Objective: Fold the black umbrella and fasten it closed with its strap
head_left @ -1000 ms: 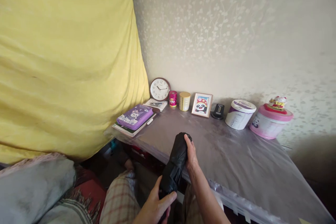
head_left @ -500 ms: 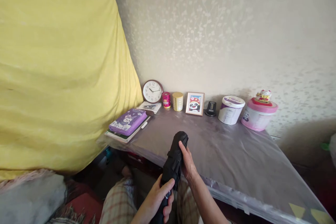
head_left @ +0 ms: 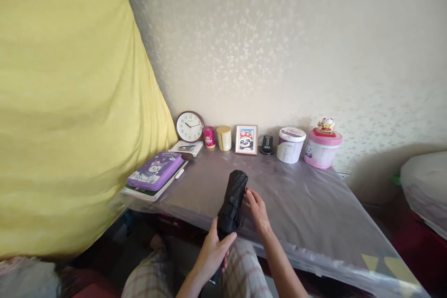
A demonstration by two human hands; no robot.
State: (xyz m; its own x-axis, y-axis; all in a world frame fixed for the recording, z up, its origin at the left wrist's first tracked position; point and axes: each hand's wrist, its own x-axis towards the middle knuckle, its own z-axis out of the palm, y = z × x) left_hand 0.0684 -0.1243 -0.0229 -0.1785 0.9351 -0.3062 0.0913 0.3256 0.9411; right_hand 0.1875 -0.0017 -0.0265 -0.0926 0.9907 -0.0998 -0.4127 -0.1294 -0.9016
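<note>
A folded black umbrella (head_left: 233, 200) tilts upward in front of me over the table's near edge, its canopy bunched around the shaft. My left hand (head_left: 217, 247) is wrapped round its lower end, thumb across the front; the handle below is mostly hidden by that hand. Just right of the canopy is my right hand (head_left: 257, 208), its fingers fairly straight and slightly apart. Its fingertips reach the umbrella's right edge, but whether they touch the fabric is unclear.
Along the wall on the covered table (head_left: 296, 205) stand a clock (head_left: 190, 126), a pink can (head_left: 209, 137), a yellow-lidded can (head_left: 224, 138), a picture frame (head_left: 246, 139) and two tubs. A purple case (head_left: 155, 171) lies on books at left, beside a yellow curtain (head_left: 70, 102).
My right hand has come off the canopy to its right side, while the left keeps its grip on the lower end. The view has turned slightly right.
</note>
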